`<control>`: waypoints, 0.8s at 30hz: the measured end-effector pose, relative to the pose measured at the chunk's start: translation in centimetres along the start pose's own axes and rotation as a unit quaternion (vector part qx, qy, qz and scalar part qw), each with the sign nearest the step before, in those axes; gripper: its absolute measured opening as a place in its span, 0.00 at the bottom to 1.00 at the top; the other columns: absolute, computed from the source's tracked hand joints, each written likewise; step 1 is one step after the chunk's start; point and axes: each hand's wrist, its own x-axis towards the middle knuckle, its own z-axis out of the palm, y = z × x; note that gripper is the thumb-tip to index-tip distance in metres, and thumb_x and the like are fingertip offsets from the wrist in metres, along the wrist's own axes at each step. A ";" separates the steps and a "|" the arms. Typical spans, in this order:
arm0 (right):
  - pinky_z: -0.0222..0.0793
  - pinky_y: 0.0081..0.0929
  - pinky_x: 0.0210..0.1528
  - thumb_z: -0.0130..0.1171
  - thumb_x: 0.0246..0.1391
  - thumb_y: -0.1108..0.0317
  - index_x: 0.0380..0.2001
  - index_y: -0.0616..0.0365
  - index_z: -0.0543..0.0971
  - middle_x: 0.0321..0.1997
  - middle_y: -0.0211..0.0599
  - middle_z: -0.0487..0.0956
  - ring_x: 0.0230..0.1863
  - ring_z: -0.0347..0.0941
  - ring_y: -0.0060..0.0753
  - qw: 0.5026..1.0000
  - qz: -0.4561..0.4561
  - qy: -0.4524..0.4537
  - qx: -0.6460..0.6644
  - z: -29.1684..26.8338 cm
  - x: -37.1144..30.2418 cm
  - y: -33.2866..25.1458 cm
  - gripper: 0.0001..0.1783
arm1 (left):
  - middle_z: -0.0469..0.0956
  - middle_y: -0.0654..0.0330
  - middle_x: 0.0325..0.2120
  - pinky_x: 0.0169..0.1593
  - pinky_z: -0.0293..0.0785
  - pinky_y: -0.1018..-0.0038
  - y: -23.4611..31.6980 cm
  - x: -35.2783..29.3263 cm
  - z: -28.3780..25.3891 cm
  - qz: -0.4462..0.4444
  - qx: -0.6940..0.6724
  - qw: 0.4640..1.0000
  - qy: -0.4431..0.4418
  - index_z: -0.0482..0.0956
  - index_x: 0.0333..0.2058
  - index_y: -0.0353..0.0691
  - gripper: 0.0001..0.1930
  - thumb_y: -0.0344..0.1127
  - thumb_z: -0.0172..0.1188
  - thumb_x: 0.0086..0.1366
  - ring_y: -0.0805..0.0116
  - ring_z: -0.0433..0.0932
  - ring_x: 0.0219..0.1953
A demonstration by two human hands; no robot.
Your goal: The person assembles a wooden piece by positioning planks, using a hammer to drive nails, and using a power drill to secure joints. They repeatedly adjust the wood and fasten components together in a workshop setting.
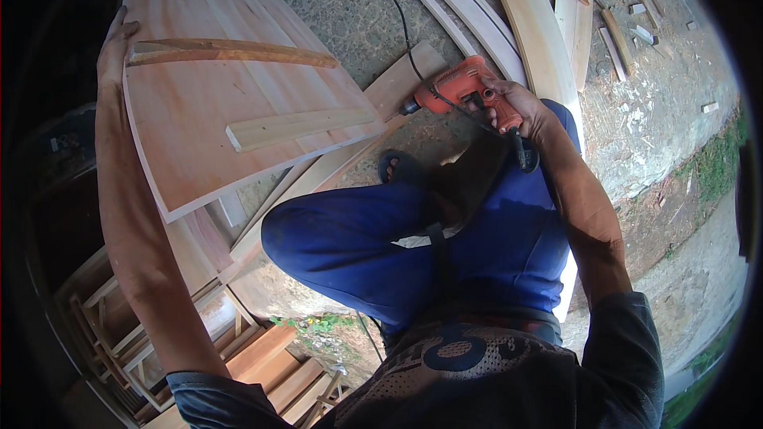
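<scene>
A wide wooden panel [207,119] tilts up at the left, with two wooden battens across its face: a darker one [230,51] and a paler one [302,128]. My left hand [119,40] grips the panel's far left edge, its fingers partly hidden by the wood. In my right hand [517,107] is a red corded power drill [457,86], held by its handle above my right thigh. The drill's chuck points left, close to the panel's right edge. From the handle a black cord [407,32] loops over the drill body and runs away toward the top.
Long curved planks [517,8] lie beyond the drill. Wood offcuts [616,44] are scattered on the concrete at the far right. Stacked timber and frames [270,373] stand at the lower left. My bent blue-trousered leg [342,238] is below the panel.
</scene>
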 end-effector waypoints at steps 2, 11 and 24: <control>0.71 0.15 0.14 0.49 0.64 0.53 0.54 0.51 0.65 0.31 0.41 0.80 0.15 0.70 0.19 1.000 0.002 0.004 0.005 0.1 0.0 -0.1 0.21 | 0.64 0.46 0.61 0.59 0.66 0.73 0.0 -0.3 0.3 -0.001 -0.003 1.000 0.002 0.61 0.65 0.39 0.33 0.34 0.52 0.60 0.60 0.70 0.59; 0.72 0.14 0.15 0.50 0.64 0.53 0.53 0.52 0.65 0.31 0.41 0.80 0.14 0.70 0.19 1.000 0.015 0.005 0.010 0.1 0.7 0.0 0.20 | 0.64 0.46 0.61 0.61 0.64 0.73 -1.5 1.8 -1.8 0.026 -0.027 0.999 -0.028 0.59 0.66 0.40 0.33 0.32 0.50 0.60 0.59 0.70 0.59; 0.70 0.18 0.14 0.49 0.64 0.46 0.51 0.50 0.67 0.32 0.41 0.80 0.13 0.69 0.20 0.999 0.021 -0.026 0.012 -0.8 1.7 -0.8 0.23 | 0.63 0.44 0.61 0.58 0.67 0.73 1.1 -1.2 0.8 -0.014 -0.014 1.000 -0.004 0.57 0.67 0.40 0.34 0.31 0.50 0.60 0.58 0.71 0.58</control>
